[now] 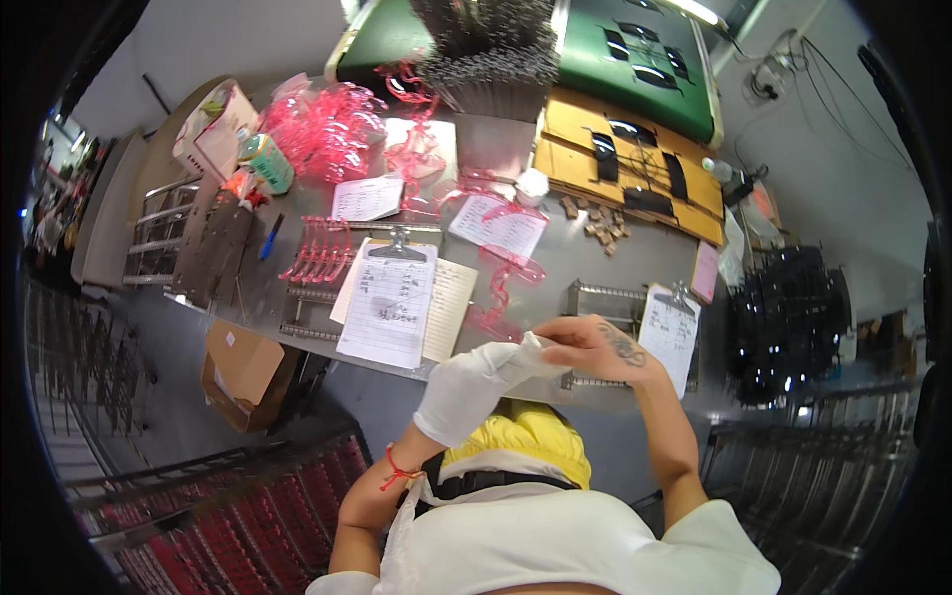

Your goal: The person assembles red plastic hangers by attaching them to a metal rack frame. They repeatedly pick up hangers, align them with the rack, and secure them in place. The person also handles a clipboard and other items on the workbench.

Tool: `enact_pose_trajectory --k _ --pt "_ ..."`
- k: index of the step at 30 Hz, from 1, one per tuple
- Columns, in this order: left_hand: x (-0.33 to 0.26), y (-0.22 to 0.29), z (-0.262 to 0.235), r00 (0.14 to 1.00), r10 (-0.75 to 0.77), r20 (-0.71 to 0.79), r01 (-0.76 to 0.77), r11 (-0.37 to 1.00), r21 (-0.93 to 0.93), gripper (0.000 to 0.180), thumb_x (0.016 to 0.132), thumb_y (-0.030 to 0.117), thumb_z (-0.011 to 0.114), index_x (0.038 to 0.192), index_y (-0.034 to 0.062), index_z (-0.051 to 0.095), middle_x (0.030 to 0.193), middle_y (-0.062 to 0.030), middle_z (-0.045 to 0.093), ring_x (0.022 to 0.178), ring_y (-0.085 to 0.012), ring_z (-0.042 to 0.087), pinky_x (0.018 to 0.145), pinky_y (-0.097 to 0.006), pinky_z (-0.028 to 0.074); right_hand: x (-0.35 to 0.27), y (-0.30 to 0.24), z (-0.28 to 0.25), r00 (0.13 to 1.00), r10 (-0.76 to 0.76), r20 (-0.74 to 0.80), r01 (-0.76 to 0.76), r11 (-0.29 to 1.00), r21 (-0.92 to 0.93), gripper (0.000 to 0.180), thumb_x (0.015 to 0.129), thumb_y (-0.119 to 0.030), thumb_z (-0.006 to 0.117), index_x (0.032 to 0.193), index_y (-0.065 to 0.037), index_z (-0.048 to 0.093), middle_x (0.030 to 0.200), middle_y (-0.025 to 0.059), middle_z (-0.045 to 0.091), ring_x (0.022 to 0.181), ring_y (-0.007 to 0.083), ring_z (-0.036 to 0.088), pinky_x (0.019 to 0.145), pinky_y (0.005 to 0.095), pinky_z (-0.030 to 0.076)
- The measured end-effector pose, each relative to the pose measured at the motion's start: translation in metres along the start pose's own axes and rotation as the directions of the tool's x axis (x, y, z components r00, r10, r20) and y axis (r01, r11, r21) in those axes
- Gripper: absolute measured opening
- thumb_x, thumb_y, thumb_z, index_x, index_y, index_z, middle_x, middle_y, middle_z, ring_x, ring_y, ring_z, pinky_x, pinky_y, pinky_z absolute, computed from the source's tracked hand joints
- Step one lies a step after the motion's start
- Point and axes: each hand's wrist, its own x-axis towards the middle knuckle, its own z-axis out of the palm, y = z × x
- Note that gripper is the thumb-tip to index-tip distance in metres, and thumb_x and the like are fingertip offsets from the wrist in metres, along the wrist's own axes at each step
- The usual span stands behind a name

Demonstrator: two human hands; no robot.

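In front of my waist, just past the table's near edge, my two hands meet. A white glove covers my left hand (466, 389), whose fingers point right and are drawn together. Bare, with a dark mark on its back, my right hand (587, 345) pinches white glove fabric (534, 349) at the left hand's fingertips. Whether that fabric is the worn glove's end or a second glove, I cannot tell. Just beyond my hands lie pink translucent hangers (499, 297). A clipboard with a written sheet (389, 305) rests left of them, and another clipboard (666, 335) lies to the right.
A pile of pink hangers (322, 129) and a green-labelled bottle (266, 162) stand back left. Small brown blocks (601, 226) lie near yellow boards with black pieces (565, 149). Metal rods (486, 64) stand at the back. A cardboard box (241, 375) is below left; racks flank me.
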Motion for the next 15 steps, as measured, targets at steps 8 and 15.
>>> enact_pose_trajectory --k 8,15 --pt "0.000 0.016 0.013 0.863 -0.265 -0.431 0.262 0.963 -0.068 0.024 0.087 0.017 0.068 0.107 0.0051 0.065 0.078 -0.0051 0.065 0.070 -0.0136 0.060 0.067 -0.028 0.050 0.004 0.020 0.022 0.967 0.070 -0.246 0.034 0.918 0.395 0.015 0.084 -0.009 0.073 0.094 0.000 0.066 0.082 0.0001 0.067 0.074 0.0035 0.060 0.064 0.0191 0.048" --pt "-0.010 0.021 0.028 0.898 -0.361 -0.252 0.362 0.931 -0.045 0.035 0.084 0.042 0.070 0.090 0.0081 0.065 0.076 -0.0127 0.067 0.070 -0.0333 0.067 0.059 -0.040 0.052 0.014 0.032 0.056 0.970 0.017 -0.241 0.068 0.938 0.341 0.020 0.088 -0.013 0.068 0.100 0.004 0.068 0.084 0.0043 0.070 0.077 0.0059 0.061 0.072 0.0239 0.050"
